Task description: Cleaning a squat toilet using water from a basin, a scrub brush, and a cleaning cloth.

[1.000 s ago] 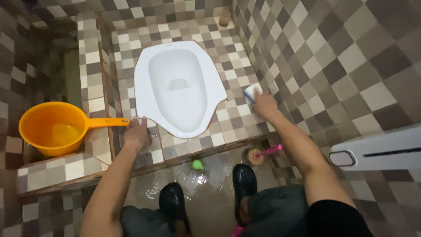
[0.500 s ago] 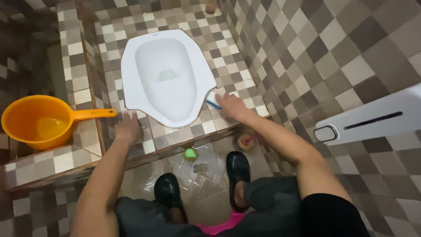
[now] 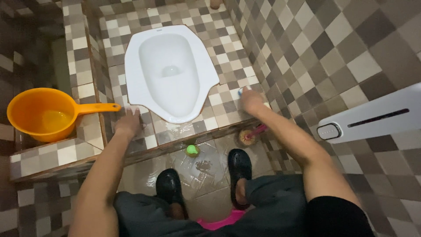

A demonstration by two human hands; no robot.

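Tiled platform [image 3: 228, 107] wet | right hand [image 3: 251, 101] clamped on sponge [image 3: 241, 91] – best kept flat, pressing firmly | left hand [image 3: 128, 123] spread, braced beside squat pan [image 3: 169, 70].

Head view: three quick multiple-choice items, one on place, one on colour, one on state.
1. Where does the round orange plastic dipper sit?
A. on the tiled ledge at left
B. inside the pan
C. on the wet floor

2. What colour is the squat toilet pan?
A. blue
B. white
C. brown

3. What is the left hand doing?
A. gripping the dipper's handle
B. lying flat on the tiled step
C. raised in the air

A: the dipper rests left of the pan. B: the pan is plain white. B: palm is down on tiles.
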